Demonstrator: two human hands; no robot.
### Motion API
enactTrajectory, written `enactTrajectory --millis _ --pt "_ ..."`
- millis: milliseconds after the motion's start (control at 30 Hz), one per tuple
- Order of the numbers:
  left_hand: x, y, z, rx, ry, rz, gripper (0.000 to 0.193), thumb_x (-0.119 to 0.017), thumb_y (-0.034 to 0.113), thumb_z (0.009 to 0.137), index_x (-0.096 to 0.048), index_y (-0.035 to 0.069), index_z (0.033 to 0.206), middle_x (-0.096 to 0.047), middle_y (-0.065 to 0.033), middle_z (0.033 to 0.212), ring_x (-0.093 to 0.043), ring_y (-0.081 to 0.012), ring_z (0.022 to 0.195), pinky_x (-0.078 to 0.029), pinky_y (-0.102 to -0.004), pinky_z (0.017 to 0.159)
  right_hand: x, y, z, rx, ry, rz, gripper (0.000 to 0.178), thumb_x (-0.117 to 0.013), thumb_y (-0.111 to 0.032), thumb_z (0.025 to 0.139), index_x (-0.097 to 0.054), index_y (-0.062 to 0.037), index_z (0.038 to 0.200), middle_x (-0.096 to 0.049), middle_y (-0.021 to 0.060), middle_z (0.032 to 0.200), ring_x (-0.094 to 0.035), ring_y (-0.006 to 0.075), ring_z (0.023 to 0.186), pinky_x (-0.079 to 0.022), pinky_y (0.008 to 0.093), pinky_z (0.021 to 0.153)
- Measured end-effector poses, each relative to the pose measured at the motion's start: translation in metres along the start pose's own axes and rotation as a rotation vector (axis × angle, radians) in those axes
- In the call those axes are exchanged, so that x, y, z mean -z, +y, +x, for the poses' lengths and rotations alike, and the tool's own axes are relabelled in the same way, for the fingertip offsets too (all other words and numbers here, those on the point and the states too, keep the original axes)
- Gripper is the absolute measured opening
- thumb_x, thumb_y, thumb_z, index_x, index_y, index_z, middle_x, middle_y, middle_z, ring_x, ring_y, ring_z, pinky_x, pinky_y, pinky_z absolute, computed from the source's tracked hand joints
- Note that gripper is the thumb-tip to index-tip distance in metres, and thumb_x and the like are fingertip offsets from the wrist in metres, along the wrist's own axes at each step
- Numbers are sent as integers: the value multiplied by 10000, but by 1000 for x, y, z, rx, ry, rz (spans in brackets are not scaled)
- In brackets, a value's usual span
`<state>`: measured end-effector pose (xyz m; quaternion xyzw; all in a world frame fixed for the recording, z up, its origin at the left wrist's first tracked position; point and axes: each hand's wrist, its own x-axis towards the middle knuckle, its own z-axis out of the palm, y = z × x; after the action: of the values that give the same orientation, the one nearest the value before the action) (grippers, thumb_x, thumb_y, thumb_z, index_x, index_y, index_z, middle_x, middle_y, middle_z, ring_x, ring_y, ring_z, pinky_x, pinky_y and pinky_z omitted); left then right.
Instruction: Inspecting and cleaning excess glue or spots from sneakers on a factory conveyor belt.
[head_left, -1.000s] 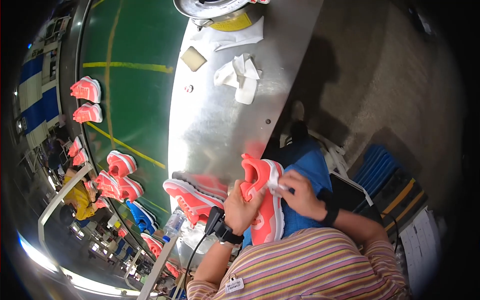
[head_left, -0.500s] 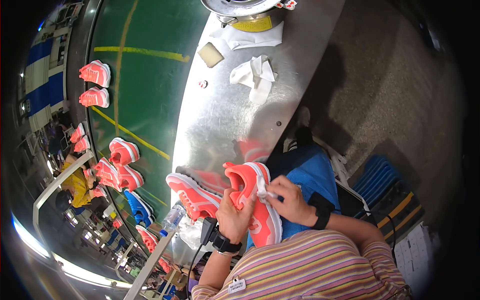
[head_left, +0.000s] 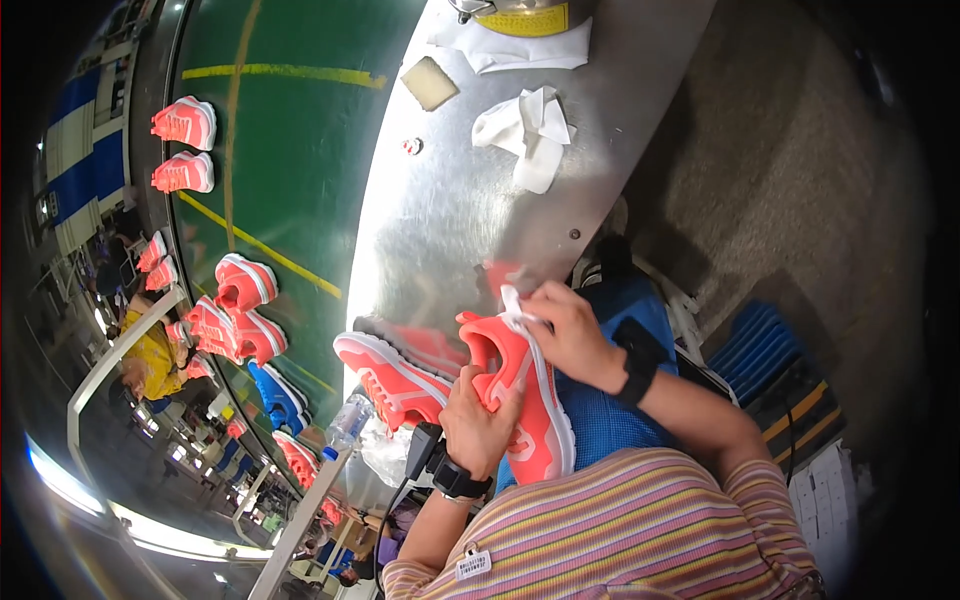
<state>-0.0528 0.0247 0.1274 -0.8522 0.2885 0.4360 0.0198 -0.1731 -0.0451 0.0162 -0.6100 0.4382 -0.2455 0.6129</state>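
Note:
A coral-pink running shoe with a white sole (head_left: 538,448) is held over my lap, its heel pointing away from me. My left hand (head_left: 476,425) is closed around its side near the opening. Pinched in the fingers of my right hand (head_left: 578,338) is a small white cloth (head_left: 513,306), which lies against the heel end of the shoe's sole edge. A second coral shoe (head_left: 390,378) rests on the metal table (head_left: 470,220), just left of my left hand. Part of the cloth is hidden by my fingers.
A crumpled white cloth (head_left: 525,130), a beige sponge block (head_left: 430,83) and a metal pot (head_left: 520,18) are on the table's far part. A plastic bottle (head_left: 348,424) stands near left. The green belt (head_left: 300,130) carries coral shoes (head_left: 246,282) and a blue shoe (head_left: 279,396).
My right hand with the cloth has moved away from me along the sole edge to the heel. My left hand still grips the shoe, which has shifted slightly right. The view has shifted too.

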Motion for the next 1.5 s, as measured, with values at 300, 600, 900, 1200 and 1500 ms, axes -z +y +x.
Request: enactTrajectory --millis 300,600,900,1200,1500 --pt "1 -9 -2 -15 16 4 472 -666 368 738 -502 16 1008 -590 -195 846 -597 -365 758 -472 -408 644 8 -20 -53 46 -97 55 157 -602 28 704 -596 -12 856 -517 108 771 -516 274 729 -428 353 625" --pt "-2 -20 -7 -57 31 -19 457 -669 379 739 -505 15 962 -585 -191 837 -595 -366 763 -466 -417 642 -3 -15 -34 33 4 26 187 -630 13 693 -590 -1 875 -540 114 791 -537 279 730 -443 341 620" --pt "-6 -30 -7 -71 53 -30 463 -674 379 733 -507 13 961 -584 -188 835 -589 -364 760 -464 -413 639 -16 -6 -13 98 21 -47 159 -614 21 696 -588 -5 851 -492 100 735 -520 284 713 -439 356 623" --pt "-4 -46 -10 -109 70 -33 474 -674 387 729 -505 15 970 -585 -185 840 -593 -360 759 -466 -405 640 -20 -22 -61 24 -109 -50 209 -582 47 715 -524 -10 908 -463 134 834 -514 293 750 -443 340 655" --pt "-1 -59 -8 -32 20 -123 478 -664 391 740 -503 13 983 -593 -183 839 -604 -346 759 -469 -396 635 -24 -19 -32 -108 166 330 293 -587 108 724 -519 -20 979 -532 51 885 -528 144 873 -419 271 810"
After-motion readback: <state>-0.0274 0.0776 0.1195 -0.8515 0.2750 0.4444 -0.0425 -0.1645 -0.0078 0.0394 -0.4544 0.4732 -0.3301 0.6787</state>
